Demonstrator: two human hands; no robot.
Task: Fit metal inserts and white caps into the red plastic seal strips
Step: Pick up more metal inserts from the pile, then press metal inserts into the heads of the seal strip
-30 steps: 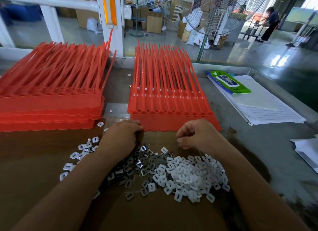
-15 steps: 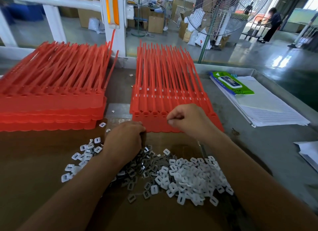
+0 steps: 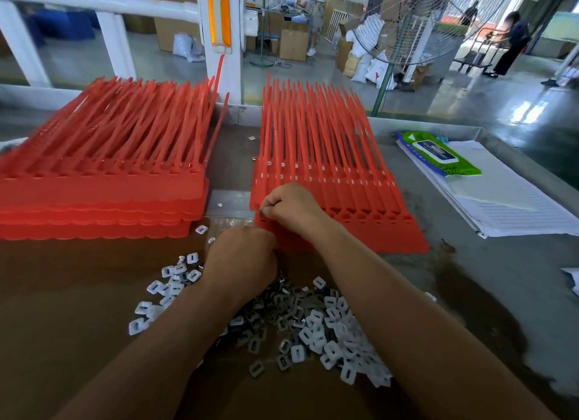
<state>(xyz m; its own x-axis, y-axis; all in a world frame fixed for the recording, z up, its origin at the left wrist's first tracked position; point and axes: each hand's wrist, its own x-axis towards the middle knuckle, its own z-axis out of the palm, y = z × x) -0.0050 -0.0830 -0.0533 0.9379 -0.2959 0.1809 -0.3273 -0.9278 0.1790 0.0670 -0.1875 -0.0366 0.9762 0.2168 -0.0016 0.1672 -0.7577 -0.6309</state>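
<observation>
since the earlier frames the right hand [image 3: 293, 211] is moved up and left, off the loose parts and onto the near left corner of the right stack of red strips [image 3: 360, 200]. a small dark metal insert [image 3: 261, 213] is pinched at its fingertips, right against the head of a strip. the left hand [image 3: 241, 258] is rested knuckles-up on the heap of metal inserts [image 3: 272, 300]; its fingers are hidden, so a grip cannot be told. white caps [image 3: 338, 341] are heaped just beside. the insert is judged light, thin, stiff and easily dropped, best pinched by its edges. the strips are judged bendy at the tails and firmer at the heads, where they are best steadied.
</observation>
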